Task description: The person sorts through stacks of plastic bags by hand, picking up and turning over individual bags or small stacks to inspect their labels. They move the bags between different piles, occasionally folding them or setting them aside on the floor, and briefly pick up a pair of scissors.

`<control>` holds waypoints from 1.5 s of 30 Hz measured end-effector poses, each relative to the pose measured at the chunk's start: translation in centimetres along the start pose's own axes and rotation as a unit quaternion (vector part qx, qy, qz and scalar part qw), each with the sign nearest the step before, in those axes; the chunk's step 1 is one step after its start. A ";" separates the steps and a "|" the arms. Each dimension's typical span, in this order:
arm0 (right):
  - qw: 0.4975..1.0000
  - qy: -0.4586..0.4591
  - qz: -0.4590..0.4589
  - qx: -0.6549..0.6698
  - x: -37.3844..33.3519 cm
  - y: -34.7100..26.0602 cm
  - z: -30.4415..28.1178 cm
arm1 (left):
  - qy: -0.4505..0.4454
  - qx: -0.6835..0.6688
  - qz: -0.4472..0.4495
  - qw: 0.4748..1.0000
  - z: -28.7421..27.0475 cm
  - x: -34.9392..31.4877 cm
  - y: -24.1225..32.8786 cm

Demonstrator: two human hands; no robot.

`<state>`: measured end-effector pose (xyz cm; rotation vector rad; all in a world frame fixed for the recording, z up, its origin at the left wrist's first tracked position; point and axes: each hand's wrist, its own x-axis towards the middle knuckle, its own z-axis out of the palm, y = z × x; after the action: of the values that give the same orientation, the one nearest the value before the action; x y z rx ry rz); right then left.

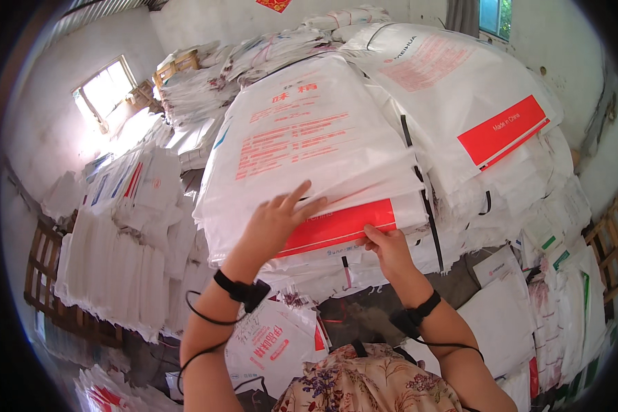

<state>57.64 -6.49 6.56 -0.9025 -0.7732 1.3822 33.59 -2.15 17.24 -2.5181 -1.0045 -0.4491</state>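
Observation:
A tall pile of flat white sacks [288, 137] with red print stands in front of me. My left hand [271, 226] lies on the near part of the top sacks, fingers spread. Just beneath it, a sack with a red band [343, 223] shows at the near edge. My right hand [389, 253] pinches that sack's lower edge between thumb and fingers. The top sack's near edge is lifted slightly above the red band, on the right. Both wrists carry black straps with small devices and cables.
A second pile of white sacks [508, 75] adjoins on the right, with black straps [426, 206] between. More stacked sacks [117, 261] stand on a wooden pallet [41, 264] at left. Printed sacks [275, 347] lie low near me. Another pallet [614, 233] leans at far right.

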 end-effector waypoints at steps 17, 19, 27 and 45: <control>0.677 -0.139 -0.374 -0.619 -5.0 -2.6 0.7 | 0.394 0.092 -0.305 0.862 -20.8 -15.5 -29.3; 0.637 -0.121 -0.508 -0.567 -4.9 -3.3 3.3 | 0.351 0.096 -0.416 0.833 -22.3 -18.0 -25.9; 0.138 -0.174 -0.629 -0.745 0.8 0.8 11.3 | 0.321 0.165 -0.453 0.815 -23.9 -30.5 -16.3; 0.357 -0.484 -0.316 -0.734 7.0 -1.0 18.6 | 0.209 0.159 -0.630 0.730 -19.2 -53.7 9.9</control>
<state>42.19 1.99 15.74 -0.6250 -3.1615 -0.1182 0.63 -48.95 8.68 -0.9905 -2.2016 -1.0059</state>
